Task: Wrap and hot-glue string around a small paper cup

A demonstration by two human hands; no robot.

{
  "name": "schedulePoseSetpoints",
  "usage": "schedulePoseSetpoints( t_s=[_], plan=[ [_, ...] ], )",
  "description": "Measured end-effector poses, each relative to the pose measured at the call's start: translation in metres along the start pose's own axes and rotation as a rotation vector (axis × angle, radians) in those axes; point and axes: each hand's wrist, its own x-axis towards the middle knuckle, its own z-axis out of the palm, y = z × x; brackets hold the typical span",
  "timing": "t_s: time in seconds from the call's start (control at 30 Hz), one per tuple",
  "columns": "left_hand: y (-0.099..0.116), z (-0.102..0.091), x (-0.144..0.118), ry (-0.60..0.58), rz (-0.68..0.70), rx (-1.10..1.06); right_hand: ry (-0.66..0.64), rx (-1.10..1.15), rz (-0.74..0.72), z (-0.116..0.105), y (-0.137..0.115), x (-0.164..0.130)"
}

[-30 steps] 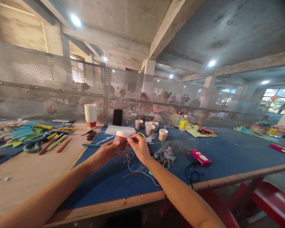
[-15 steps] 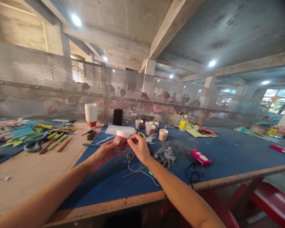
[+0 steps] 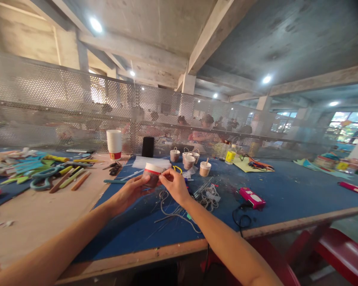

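Observation:
My left hand [image 3: 134,190] is wrapped round a paper cup [image 3: 152,176], held above the blue table. The cup has a white rim, a red band and a brownish-grey covering on its lower part. Fingers of my right hand [image 3: 174,184] are pinched at the cup's right side; whatever lies between the fingertips is too small to make out. Below the hands is a tangle of grey cord [image 3: 210,196] and thin rods. Behind them stand several small covered cups [image 3: 189,161] with cord loops, and one cup [image 3: 205,169] holding a wooden stick.
A stack of paper cups [image 3: 113,143] and a black phone [image 3: 148,147] stand by the perforated metal screen [image 3: 158,107]. Scissors [image 3: 43,178] and wooden tools [image 3: 80,181] lie left. At right are a yellow-labelled bottle [image 3: 230,155] and a pink device [image 3: 252,198] with a black cable.
The cup has tilted slightly in my left hand and shifted a little to the left. My right fingertips stay at its side. The items on the table have not moved.

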Motion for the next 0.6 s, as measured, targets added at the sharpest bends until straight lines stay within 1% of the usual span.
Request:
schedulePoseSetpoints(
  t_s=[0.1,0.37,0.6],
  plan=[
    [0.0007,0.0003,-0.0007,-0.012,0.003,-0.001,-0.003,0.001,-0.008,-0.0003,0.0003,-0.0004],
    [0.0004,0.0002,-0.0002,0.020,0.010,0.004,-0.027,-0.040,-0.016,-0.0017,0.0012,-0.0007],
    [-0.0010,-0.0019,0.0002,0.013,0.014,-0.012,-0.042,-0.046,-0.031,-0.0021,0.0007,-0.0016]
  ],
)
